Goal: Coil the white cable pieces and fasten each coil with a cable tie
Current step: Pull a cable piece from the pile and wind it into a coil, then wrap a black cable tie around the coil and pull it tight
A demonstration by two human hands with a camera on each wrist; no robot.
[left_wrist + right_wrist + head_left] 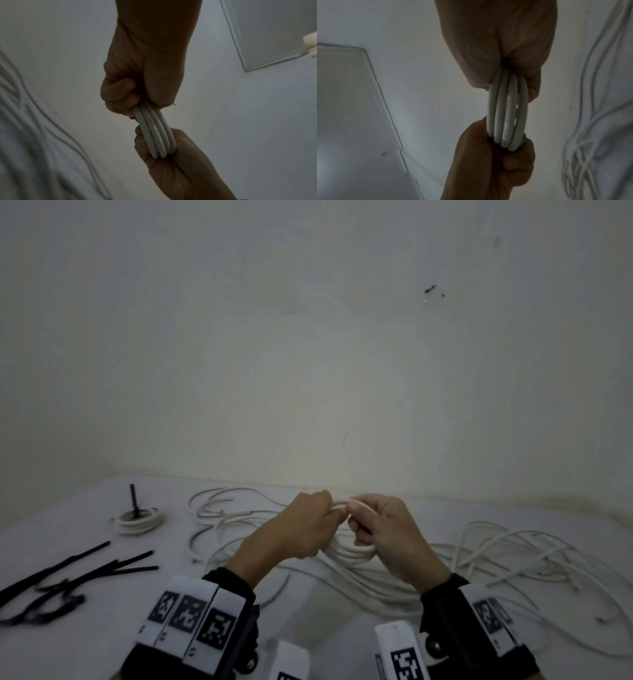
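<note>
**Two hands clench one white cable coil above the table**

Four turns of smooth white round cable lie side by side in the hand-held coil of white round plastic cable [155, 136], pressed flat into a narrow band; faint printed marks run along one turn in the right wrist view [507, 112]. In the head view the coil [349, 554] sits between the two hands, its lower arc sagging below the knuckles, raised above the white table top [85, 645].

The left hand [305, 529] is clenched round one side of the coil, fingers curled tight over the strands, as the left wrist view shows [137, 83]. The right hand [383, 532] grips the opposite side in a closed fist [505, 47]. Thumbs and forefingers of both hands meet at the top of the coil, touching.

Just beyond and beneath the hands, loose lengths of white cable [233, 522] sprawl over the table, and more of them spread well out to the right of the right hand [513, 549]. To the left of the left hand lie long black plastic cable ties [113, 570] in a loose scatter. Farther off on that side rests a small finished coil of white cable [138, 522] with a black tie tail standing upright from it. Behind everything rises a plain pale wall [308, 337].
</note>
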